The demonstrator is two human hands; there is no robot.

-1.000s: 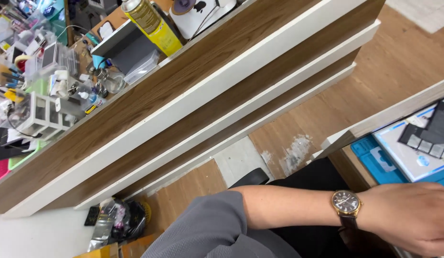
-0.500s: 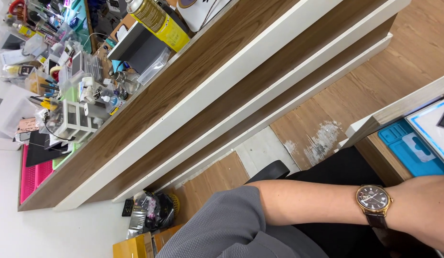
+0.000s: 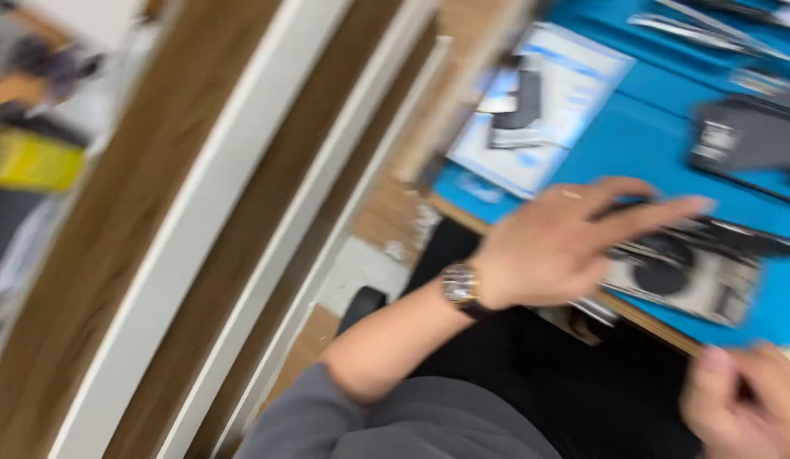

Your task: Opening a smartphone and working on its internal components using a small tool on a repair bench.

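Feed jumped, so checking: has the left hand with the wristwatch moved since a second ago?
Yes. The left hand has moved forward over the blue mat, onto the opened device.

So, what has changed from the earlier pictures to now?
The view has swung from the cluttered shelf side toward the blue work mat. The left hand, earlier at the picture edge, now reaches with spread fingers over a grey opened device with a round fan. The right hand has come into view. The brown wristwatch stays on the left wrist.
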